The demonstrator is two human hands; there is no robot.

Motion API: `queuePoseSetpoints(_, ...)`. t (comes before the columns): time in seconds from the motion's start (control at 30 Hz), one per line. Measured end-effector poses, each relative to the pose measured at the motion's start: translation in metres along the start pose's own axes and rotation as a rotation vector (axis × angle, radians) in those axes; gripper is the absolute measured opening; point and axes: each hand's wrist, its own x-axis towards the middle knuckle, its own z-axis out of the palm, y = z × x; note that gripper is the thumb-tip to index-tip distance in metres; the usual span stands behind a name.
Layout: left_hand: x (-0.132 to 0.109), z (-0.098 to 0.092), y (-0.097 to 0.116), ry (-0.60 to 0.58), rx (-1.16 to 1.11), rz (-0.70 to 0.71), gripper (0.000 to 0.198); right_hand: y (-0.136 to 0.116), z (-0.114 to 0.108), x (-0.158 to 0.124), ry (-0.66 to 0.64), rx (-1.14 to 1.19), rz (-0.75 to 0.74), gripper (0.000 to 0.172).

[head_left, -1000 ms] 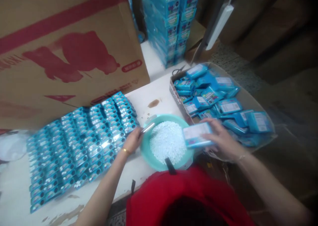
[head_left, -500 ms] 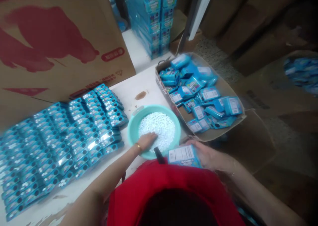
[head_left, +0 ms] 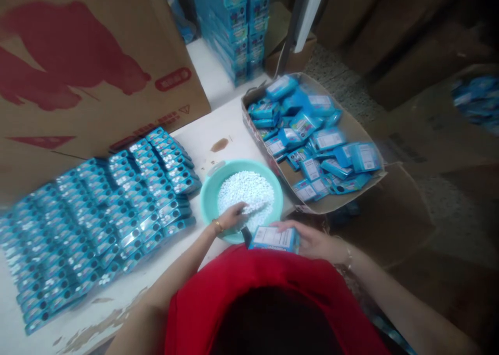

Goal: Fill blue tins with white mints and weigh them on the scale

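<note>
My left hand (head_left: 233, 215) reaches into a turquoise basin (head_left: 209, 193) of small white pellets (head_left: 244, 185). Its fingers are curled at the pellets, and a small mound of them shows just beyond the fingertips. The fingertips are partly hidden. At the basin's near right side, my right hand (head_left: 315, 240) grips a blue printed box (head_left: 275, 237) with a white label panel facing up. The thumb lies along the box's top, while its lower edge is hidden by my red clothing. A short dark piece (head_left: 246, 235) sticks up between the basin and the box.
Many blue boxes (head_left: 128, 209) stand in rows at left, before a large brown carton (head_left: 105, 48). A cardboard tray (head_left: 286, 186) at right holds loose blue boxes (head_left: 312, 134). Wrapped stacks of boxes (head_left: 234, 33) stand behind on the white table (head_left: 202, 136).
My left hand's fingers have curled, and a mound of pellets now shows at the fingertips. My right hand has brought the blue box left, closer to the basin. The camera view has shifted slightly.
</note>
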Motion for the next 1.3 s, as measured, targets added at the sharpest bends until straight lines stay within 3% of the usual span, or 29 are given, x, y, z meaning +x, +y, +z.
queuePoseSetpoints(0.07,0.0,-0.011,0.003,0.043,-0.017,0.002,0.037,0.007,0.001,0.009,0.151,-0.222,-0.095,0.04)
queuePoseSetpoints(0.17,-0.005,-0.034,0.011,0.103,-0.028,0.011,0.037,0.013,0.0,0.029,0.412,-0.47,-0.228,0.04)
queuePoseSetpoints(0.33,-0.03,-0.09,0.042,0.18,0.0,0.037,0.037,0.02,-0.016,0.076,0.739,-0.862,-0.278,0.036)
queuePoseSetpoints(0.47,-0.049,-0.123,0.076,0.109,0.126,0.09,0.034,0.024,-0.027,0.113,0.7,-1.199,-0.21,0.03)
queuePoseSetpoints(0.57,-0.051,-0.13,0.095,0.015,0.251,0.11,0.027,0.027,-0.024,0.131,0.623,-1.356,-0.158,0.029)
queuePoseSetpoints(0.73,-0.04,-0.121,0.127,-0.08,0.6,-0.006,0.021,0.033,-0.016,0.14,0.568,-1.471,-0.139,0.029)
queuePoseSetpoints(0.83,-0.036,-0.107,0.157,-0.072,0.861,-0.122,0.03,0.037,-0.015,0.141,0.557,-1.491,-0.136,0.029)
queuePoseSetpoints(0.97,-0.04,-0.095,0.19,-0.075,1.043,-0.119,0.04,0.042,-0.018,0.141,0.559,-1.467,-0.173,0.027)
queuePoseSetpoints(1.03,-0.042,-0.096,0.189,-0.077,1.045,-0.12,0.034,0.045,-0.022,0.14,0.579,-1.436,-0.207,0.027)
queuePoseSetpoints(1.1,-0.04,-0.102,0.168,-0.022,1.007,-0.145,0.03,0.048,-0.028,0.137,0.617,-1.39,-0.245,0.028)
queuePoseSetpoints(1.2,-0.024,-0.104,0.111,0.098,0.871,-0.217,0.03,0.05,-0.037,0.13,0.703,-1.277,-0.327,0.029)
queuePoseSetpoints(1.3,0.0,-0.084,0.053,0.046,0.753,-0.239,0.034,0.051,-0.046,0.125,0.81,-1.146,-0.396,0.034)
